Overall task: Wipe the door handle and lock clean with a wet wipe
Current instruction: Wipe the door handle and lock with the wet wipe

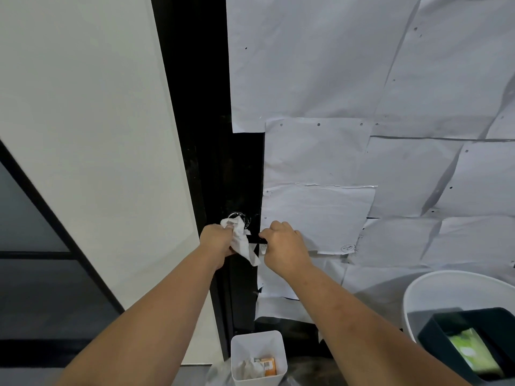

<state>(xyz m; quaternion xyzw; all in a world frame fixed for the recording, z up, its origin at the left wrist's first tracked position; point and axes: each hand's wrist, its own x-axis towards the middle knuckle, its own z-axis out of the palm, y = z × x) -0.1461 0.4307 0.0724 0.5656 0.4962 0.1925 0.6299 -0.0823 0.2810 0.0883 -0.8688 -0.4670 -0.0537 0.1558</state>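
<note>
A black door (239, 168) carries a black lever handle (256, 240) with a round lock plate (242, 217) just above its left end. My left hand (216, 239) grips a crumpled white wet wipe (242, 242), pressed against the handle's base and the lock plate. My right hand (284, 243) is closed around the handle's free right end. The wipe hangs down below the handle and hides part of the lock.
White paper sheets (362, 107) cover the door's right part. A small white bin (257, 358) with used wipes stands on the floor below. At the lower right is a white tub (446, 282) and a dark box (479, 324) holding a green wipe pack (471, 349). A white wall (83, 135) is left.
</note>
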